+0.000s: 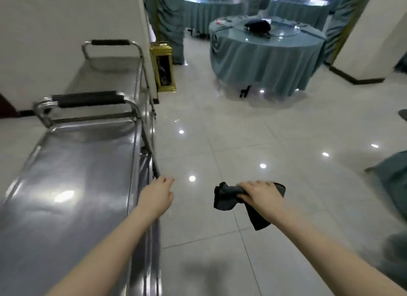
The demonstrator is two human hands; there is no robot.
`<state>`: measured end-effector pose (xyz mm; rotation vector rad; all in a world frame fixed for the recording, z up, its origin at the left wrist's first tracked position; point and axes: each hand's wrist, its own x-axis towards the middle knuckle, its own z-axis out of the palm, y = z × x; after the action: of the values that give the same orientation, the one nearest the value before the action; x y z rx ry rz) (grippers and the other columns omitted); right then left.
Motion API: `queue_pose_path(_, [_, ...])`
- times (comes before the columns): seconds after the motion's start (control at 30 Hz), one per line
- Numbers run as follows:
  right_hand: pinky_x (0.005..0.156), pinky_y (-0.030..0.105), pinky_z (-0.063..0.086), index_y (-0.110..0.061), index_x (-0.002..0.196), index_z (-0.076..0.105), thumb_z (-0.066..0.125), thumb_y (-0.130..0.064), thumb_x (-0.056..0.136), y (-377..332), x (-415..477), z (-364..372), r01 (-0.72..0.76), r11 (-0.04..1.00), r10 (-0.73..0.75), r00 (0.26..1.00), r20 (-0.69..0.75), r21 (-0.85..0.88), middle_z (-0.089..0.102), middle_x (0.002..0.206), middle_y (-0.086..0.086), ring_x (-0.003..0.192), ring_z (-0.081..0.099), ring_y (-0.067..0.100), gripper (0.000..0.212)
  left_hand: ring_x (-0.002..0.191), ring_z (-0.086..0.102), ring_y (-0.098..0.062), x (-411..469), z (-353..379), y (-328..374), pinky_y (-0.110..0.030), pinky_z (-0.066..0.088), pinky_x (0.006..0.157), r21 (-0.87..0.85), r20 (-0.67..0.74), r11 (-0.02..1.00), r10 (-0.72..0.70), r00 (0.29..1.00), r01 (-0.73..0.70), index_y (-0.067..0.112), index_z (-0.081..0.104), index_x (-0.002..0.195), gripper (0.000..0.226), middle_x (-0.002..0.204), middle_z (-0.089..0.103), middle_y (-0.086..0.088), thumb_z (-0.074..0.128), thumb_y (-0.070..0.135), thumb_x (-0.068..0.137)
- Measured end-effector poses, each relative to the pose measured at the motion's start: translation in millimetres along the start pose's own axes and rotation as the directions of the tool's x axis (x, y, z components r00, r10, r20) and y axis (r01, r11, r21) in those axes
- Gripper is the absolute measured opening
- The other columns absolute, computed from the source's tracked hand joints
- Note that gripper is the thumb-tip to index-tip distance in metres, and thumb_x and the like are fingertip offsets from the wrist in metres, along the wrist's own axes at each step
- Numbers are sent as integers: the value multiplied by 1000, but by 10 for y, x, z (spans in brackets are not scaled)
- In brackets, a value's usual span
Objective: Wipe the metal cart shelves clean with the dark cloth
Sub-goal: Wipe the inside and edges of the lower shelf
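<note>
We stand on a floor point(242, 130) of glossy pale tiles that mirrors the ceiling lights. A white wall point(66, 20) runs along the left. Far right of centre is a round table point(264, 60) draped to the floor in teal cloth, with a glass turntable on top.

Two metal carts stand end to end along the wall. The near cart point(72, 174) shows a bare steel top shelf, and the far cart point(105, 75) is just beyond it. Each has a black-padded handle. A gold bin point(164, 69) stands beside the far cart.

The dark cloth point(224, 196) hangs bunched above the floor, right of the near cart and not touching it. The right hand point(259, 193) grips it with fingers curled over it. The left hand point(157, 196) holds nothing, its fingers relaxed and loosely together, just beside the shelf's right edge.
</note>
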<state>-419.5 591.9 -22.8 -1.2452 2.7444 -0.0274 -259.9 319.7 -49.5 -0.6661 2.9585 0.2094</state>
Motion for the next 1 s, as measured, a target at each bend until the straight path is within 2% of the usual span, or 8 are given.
queue_pose_path(0.17, [89,37,36,-38,124,51,38,-52,99,-44,830,-4,318,948,-318,946,69,2,61,120,-12,112,54,19,31,119,52,-30,-261,1,-151,-40,47,92,-78,21,948,-308,951,309,20,40,143,49,134,49,-7,47,28,95])
queue_pose_path(0.27, [84,36,35,-38,120,52,38,-50,99,-201,1354,8,481,876,-481,869,112,33,61,117,-12,111,55,21,28,115,54,-32,-384,79,-210,-41,49,89,-80,28,876,-475,880,475,20,40,142,49,133,50,-7,46,28,95])
queue_pose_path(0.37, [88,39,39,-35,122,51,38,-50,100,-398,1888,72,618,787,-610,777,155,3,61,119,-10,112,54,23,30,111,57,-32,-360,209,-255,-42,50,86,-138,45,770,-624,780,623,20,45,137,43,125,53,-8,46,27,94])
queue_pose_path(0.5, [89,38,40,-36,125,47,34,-52,100,-654,2547,239,724,686,-698,685,209,-79,60,121,-9,111,54,24,33,109,56,-30,-109,416,-357,-38,47,84,-161,45,681,-718,694,715,19,46,134,40,124,51,-7,45,27,94])
queue_pose_path(0.63, [91,38,38,-35,129,47,35,-50,101,-888,3037,280,832,549,-793,547,268,-71,60,123,-8,113,54,23,34,108,54,-33,59,520,-304,-43,47,89,-246,33,597,-782,622,763,13,49,132,39,125,51,-10,46,22,95])
queue_pose_path(0.7, [92,38,38,-35,129,48,35,-49,101,-1010,3209,288,865,497,-820,492,292,-62,60,122,-8,113,54,22,34,108,54,-31,83,522,-250,-43,48,89,-251,47,548,-817,575,798,16,46,137,42,126,52,-9,46,24,95])
queue_pose_path(0.87, [97,40,36,-34,135,47,39,-46,101,-1413,3526,394,956,293,-883,262,389,22,57,131,-7,121,51,23,37,113,54,-27,54,608,-57,-36,49,87,-276,81,357,-917,392,892,23,41,141,46,134,50,-4,46,28,96])
queue_pose_path(1.0, [96,40,35,-32,129,50,41,-46,100,-1744,3588,660,994,88,-892,50,450,64,58,132,-5,121,51,23,34,116,54,-27,-45,787,274,-38,50,87,-306,128,110,-980,156,946,22,45,141,47,135,51,-4,49,29,95])
